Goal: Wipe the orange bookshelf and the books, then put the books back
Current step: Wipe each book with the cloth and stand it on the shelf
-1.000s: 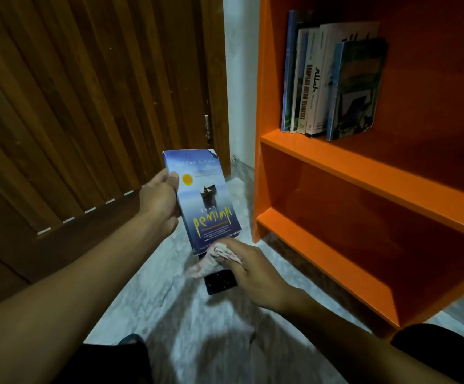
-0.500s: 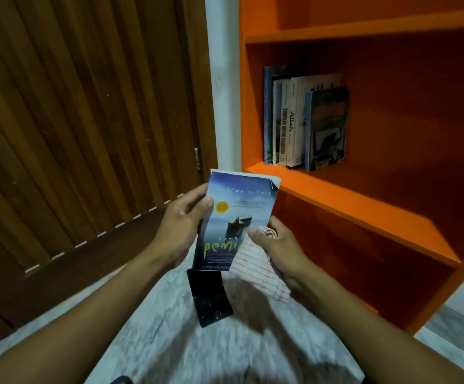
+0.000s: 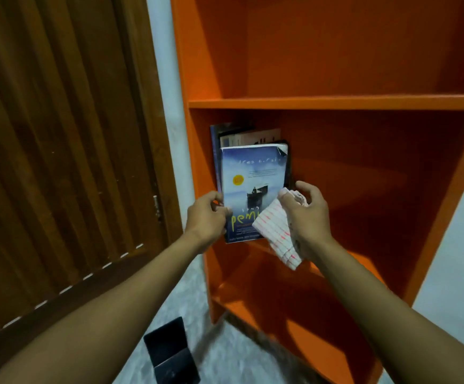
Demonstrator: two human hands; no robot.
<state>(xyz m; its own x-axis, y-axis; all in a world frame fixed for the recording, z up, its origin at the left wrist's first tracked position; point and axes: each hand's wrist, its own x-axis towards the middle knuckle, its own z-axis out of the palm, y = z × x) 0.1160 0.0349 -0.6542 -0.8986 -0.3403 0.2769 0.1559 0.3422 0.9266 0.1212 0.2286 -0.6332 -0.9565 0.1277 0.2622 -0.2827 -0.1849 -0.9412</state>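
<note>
A black bookend (image 3: 169, 353) lies on the pale marbled floor (image 3: 225, 356), nearest the camera. Above it, the left hand (image 3: 205, 217) pinches the left edge of a blue paperback (image 3: 248, 189), held upright in front of the orange bookshelf (image 3: 336, 103). The right hand (image 3: 308, 217) curls around a striped white cloth (image 3: 277, 236) at the book's right edge. Behind the paperback, more books (image 3: 241, 135) stand at the middle shelf's left end. A wooden door (image 3: 59, 162) stands to the left.

Two bare forearms, sleeveless up to the frame's lower edge, ending in left hand (image 3: 207, 217) and right hand (image 3: 309, 220), seemingly without rings or watch.
</note>
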